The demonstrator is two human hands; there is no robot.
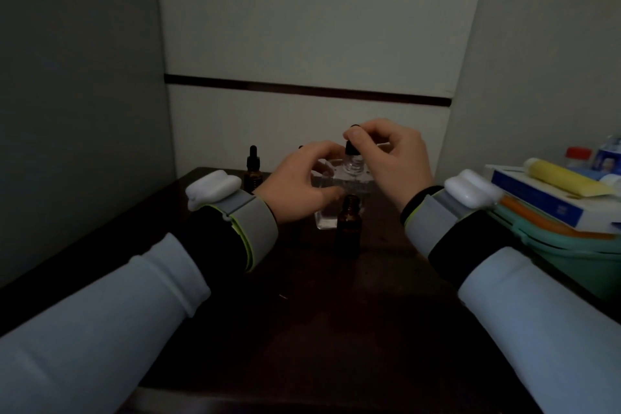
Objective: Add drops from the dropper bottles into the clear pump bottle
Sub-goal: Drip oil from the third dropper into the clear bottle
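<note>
While the left hand (300,180) curled its fingers round the clear pump bottle (352,167), which stood upright at the centre of the frame with its neck up, the right hand (395,161) pinched a black dropper cap (350,146) vertically over that neck.

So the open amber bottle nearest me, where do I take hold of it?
Round its straight glass body, below the bare neck, coming in from the near side. The open amber bottle stands upright and uncapped; the clear pump bottle sits close behind it, with the left hand and right hand over that.
</note>
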